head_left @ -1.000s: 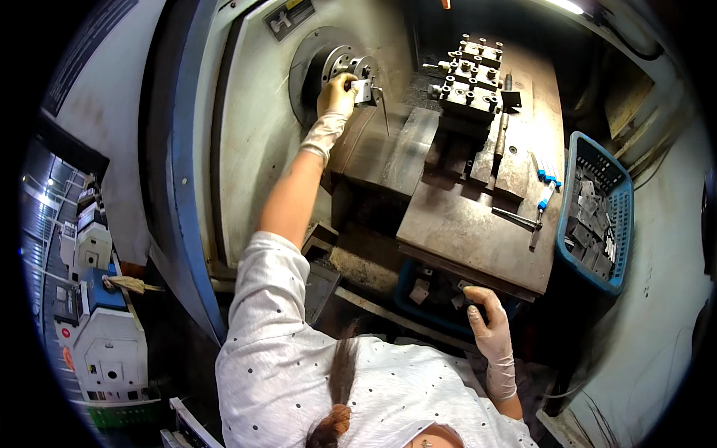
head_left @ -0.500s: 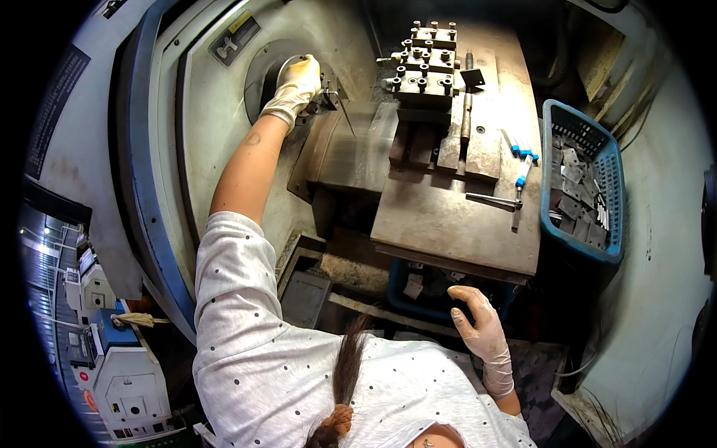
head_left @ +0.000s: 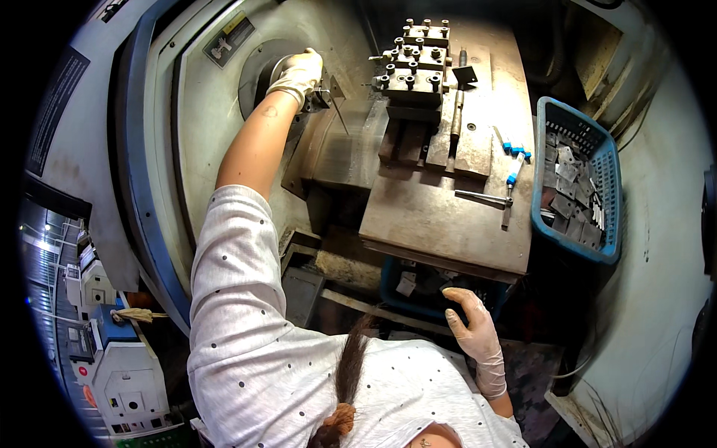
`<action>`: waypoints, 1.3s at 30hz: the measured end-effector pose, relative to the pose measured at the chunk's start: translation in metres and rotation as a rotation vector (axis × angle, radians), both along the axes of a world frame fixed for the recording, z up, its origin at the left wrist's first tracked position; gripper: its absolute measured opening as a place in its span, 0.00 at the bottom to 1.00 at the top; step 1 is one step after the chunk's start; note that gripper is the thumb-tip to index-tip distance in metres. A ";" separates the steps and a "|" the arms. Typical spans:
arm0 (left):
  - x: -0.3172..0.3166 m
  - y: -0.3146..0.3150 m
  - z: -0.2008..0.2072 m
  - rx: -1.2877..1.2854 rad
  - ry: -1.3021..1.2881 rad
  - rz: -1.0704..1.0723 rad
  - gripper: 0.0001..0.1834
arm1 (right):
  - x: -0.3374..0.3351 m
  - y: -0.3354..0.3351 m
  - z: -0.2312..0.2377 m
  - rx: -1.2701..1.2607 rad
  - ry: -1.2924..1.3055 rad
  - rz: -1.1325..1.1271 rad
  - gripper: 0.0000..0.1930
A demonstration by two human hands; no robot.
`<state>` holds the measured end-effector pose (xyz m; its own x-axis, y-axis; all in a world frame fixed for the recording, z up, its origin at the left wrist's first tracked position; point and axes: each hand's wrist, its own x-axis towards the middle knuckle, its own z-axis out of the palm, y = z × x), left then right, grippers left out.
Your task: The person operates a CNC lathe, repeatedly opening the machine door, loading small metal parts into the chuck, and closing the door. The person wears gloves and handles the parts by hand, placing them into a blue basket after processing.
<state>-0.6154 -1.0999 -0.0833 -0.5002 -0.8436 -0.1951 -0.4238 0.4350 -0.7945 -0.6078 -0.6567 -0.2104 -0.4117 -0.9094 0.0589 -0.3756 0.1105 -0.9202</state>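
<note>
My left hand (head_left: 299,73), in a pale glove, reaches up to the round spindle chuck (head_left: 267,75) at the upper left. Its fingers are curled over the chuck's front; whatever they grip is hidden behind the hand. Just right of it, a small metal fixture (head_left: 321,98) with a thin rod juts out from the chuck. My right hand (head_left: 478,332), also gloved, hovers before my body below the machine slide. Its thumb and fingers are bent but apart, with nothing between them.
Bolted tool holders (head_left: 411,78) stand on the metal slide (head_left: 441,220). Blue-handled tools (head_left: 514,168) and a T-handled wrench (head_left: 484,197) lie there. A blue basket (head_left: 616,187) of metal plates stands at right; another basket (head_left: 385,287) sits under the slide. A blue-edged door (head_left: 138,179) borders the left.
My left hand has shifted slightly upward at the chuck, its wrist turning a little. My right hand keeps its bent pose. The whole view has moved slightly.
</note>
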 end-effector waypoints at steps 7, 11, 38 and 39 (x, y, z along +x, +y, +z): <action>-0.002 -0.021 -0.013 0.057 0.151 0.048 0.18 | -0.012 -0.001 0.001 0.007 -0.006 -0.014 0.12; 0.011 0.007 -0.001 0.043 0.294 0.005 0.20 | -0.007 -0.035 0.025 -0.162 -0.044 0.139 0.12; 0.029 -0.009 0.014 0.188 0.774 0.204 0.15 | 0.029 -0.390 0.019 -0.411 0.001 -0.212 0.24; 0.030 -0.006 0.015 0.218 0.786 0.201 0.14 | 0.026 -0.391 0.018 -0.403 0.005 -0.216 0.24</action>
